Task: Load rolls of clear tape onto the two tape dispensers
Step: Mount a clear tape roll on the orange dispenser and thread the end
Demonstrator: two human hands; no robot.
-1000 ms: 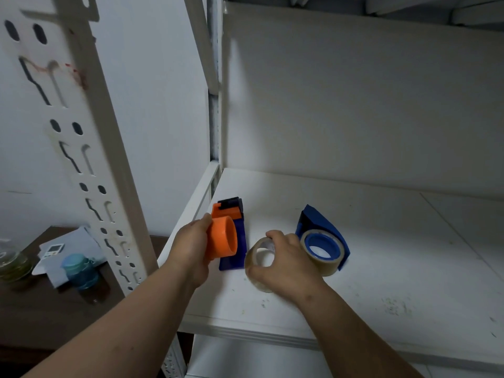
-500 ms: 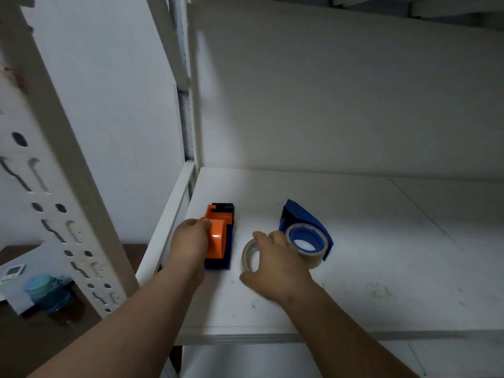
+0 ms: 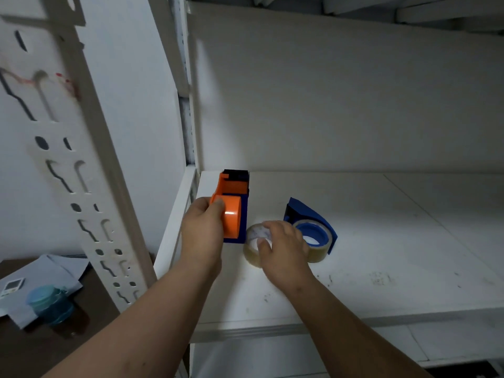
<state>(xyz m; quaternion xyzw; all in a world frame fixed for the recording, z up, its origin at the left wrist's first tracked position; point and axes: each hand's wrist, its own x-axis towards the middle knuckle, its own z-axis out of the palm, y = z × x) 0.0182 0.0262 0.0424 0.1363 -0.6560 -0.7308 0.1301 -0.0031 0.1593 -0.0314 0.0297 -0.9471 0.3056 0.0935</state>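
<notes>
On a dark table [image 3: 90, 304] at far left stands a teal jar [image 3: 50, 306] (contents unclear) on papers [image 3: 58, 274]. By the shelf's [image 3: 381, 268] left edge, the left hand [image 3: 203, 233] curls round the orange dispenser [image 3: 231, 211], thumb on its bare orange hub. Just beside it, the right hand [image 3: 283, 252] grips a loose clear roll [image 3: 253, 246], thumb inside the core. Right of that, touching the hand, the blue dispenser [image 3: 311, 227] lies flat with a roll already seated on its hub.
</notes>
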